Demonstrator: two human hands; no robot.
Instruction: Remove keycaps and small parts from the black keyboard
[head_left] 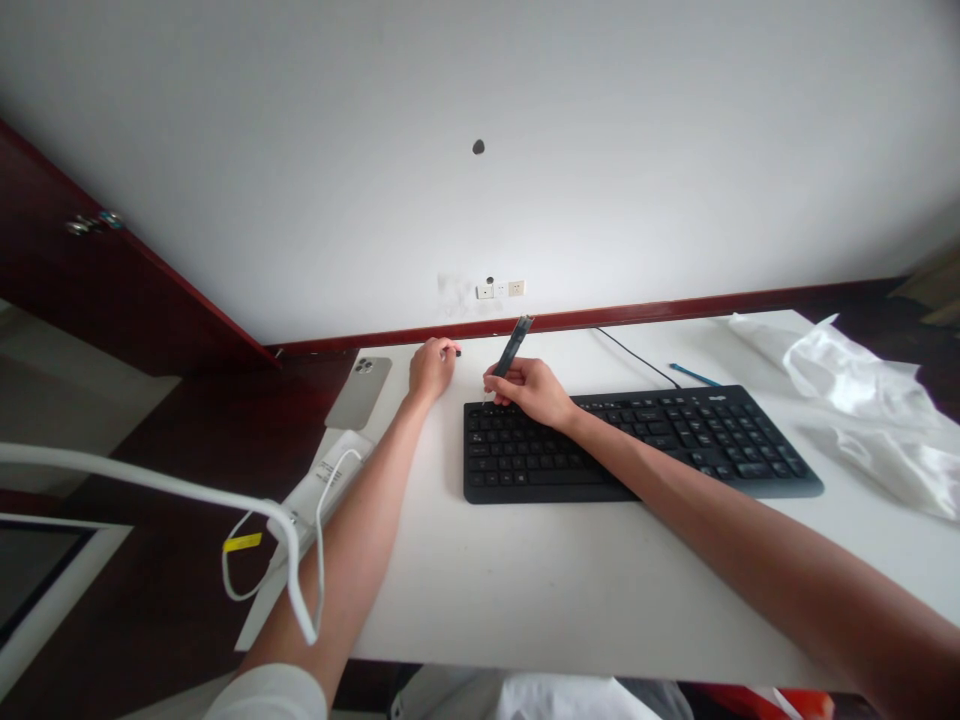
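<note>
White cable (150, 468) loops nearest, crossing the left forearm, which hides part of a white labelled block (330, 475). Left hand (432, 370) curled on the desk (465, 590); small black piece (458, 352) at its fingertips, too small to identify, grip unclear. Right hand (538, 390) pinches a dark stick (514, 345), slanted above the keyboard's (555, 492) far left corner; tip contact indistinct. Right forearm covers many keys. Phone (360, 392) left; blue rod (694, 374) behind keyboard; plastic wrap (855, 370) at right, running off frame.
</note>
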